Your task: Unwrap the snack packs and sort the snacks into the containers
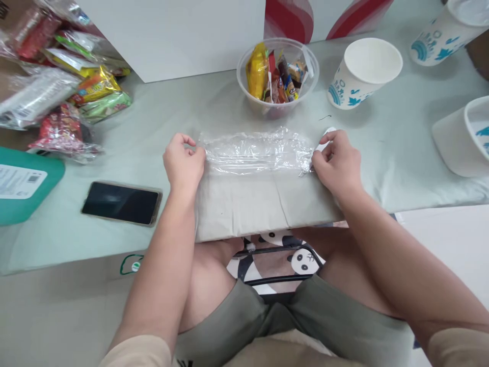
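Note:
A crinkled clear plastic bag (pixel 255 152) lies stretched sideways on the cloth-covered table in front of me. My left hand (pixel 183 164) pinches its left end between thumb and fingers. At the other end, my right hand (pixel 339 160) has its fingers closed on the bag. A small white piece (pixel 326 135) shows beside the right fingers; whether they also grip it I cannot tell. Just beyond the bag stands a clear plastic bowl (pixel 248 104) of wrapped snacks.
A phone (pixel 121 202) and a green container (pixel 28 178) lie to the left, below a pile of packaged snacks (pixel 69 81). Paper cups, one (pixel 344 92) near the bowl, stand to the right. A large white box (pixel 183 35) stands at the back.

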A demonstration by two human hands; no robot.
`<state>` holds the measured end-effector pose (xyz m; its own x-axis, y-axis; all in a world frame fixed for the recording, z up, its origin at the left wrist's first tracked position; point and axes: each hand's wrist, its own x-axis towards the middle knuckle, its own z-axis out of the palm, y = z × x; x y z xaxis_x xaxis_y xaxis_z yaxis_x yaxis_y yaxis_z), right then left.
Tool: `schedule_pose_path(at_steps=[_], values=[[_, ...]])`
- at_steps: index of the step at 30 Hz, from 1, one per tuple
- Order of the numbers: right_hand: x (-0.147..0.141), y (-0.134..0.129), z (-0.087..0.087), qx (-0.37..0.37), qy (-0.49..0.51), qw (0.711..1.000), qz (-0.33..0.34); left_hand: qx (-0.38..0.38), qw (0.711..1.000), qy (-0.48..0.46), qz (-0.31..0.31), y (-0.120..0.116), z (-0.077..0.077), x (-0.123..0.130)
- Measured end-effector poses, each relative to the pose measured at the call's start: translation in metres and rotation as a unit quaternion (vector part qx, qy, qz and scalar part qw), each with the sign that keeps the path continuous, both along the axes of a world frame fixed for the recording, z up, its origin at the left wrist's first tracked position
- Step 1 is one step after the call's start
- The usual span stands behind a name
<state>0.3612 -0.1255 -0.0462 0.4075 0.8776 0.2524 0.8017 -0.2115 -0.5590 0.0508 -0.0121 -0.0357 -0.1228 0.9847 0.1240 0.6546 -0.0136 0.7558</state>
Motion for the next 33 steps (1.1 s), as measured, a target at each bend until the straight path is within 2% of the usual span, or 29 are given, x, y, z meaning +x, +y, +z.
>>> schedule_pose_path(at_steps=[3,6,9,11,12,14,16,18,21,24,28,31,33], values=[[-0.003,-0.001,-0.002,0.057,-0.098,0.993,0.031,-0.016,0.998,0.054,0.030,-0.002,0.005,0.005],[-0.017,-0.005,0.003,0.105,-0.154,0.979,0.080,-0.024,0.996,0.086,0.027,-0.003,0.011,0.010],[-0.033,-0.011,0.008,0.091,-0.171,0.963,0.187,-0.019,0.992,0.115,0.042,-0.006,0.016,0.014],[-0.039,-0.013,0.009,0.057,-0.164,0.956,0.238,0.037,0.989,0.133,0.051,-0.010,0.020,0.017],[-0.041,-0.014,0.009,0.037,-0.157,0.955,0.249,0.081,0.987,0.136,0.035,-0.013,0.022,0.019],[-0.041,-0.014,0.008,0.003,-0.142,0.957,0.254,0.163,0.976,0.132,-0.065,-0.021,0.024,0.024],[-0.040,-0.013,0.008,-0.011,-0.130,0.960,0.249,0.180,0.951,0.131,-0.212,-0.031,0.023,0.029],[-0.039,-0.012,0.009,-0.005,-0.125,0.964,0.236,0.136,0.925,0.157,-0.319,-0.041,0.021,0.033],[-0.039,-0.011,0.012,0.016,-0.126,0.970,0.209,0.046,0.903,0.210,-0.372,-0.050,0.017,0.037],[-0.039,-0.011,0.017,0.035,-0.130,0.975,0.175,0.039,0.908,0.212,-0.359,-0.050,0.015,0.037],[-0.033,-0.012,0.020,0.046,-0.116,0.982,0.144,0.093,0.949,0.150,-0.262,-0.037,0.014,0.029],[-0.024,-0.011,0.017,0.048,-0.113,0.983,0.139,0.090,0.980,0.059,-0.170,-0.025,0.011,0.017],[-0.019,-0.010,0.013,0.045,-0.118,0.981,0.150,0.082,0.986,-0.039,-0.141,-0.019,0.008,0.010]])
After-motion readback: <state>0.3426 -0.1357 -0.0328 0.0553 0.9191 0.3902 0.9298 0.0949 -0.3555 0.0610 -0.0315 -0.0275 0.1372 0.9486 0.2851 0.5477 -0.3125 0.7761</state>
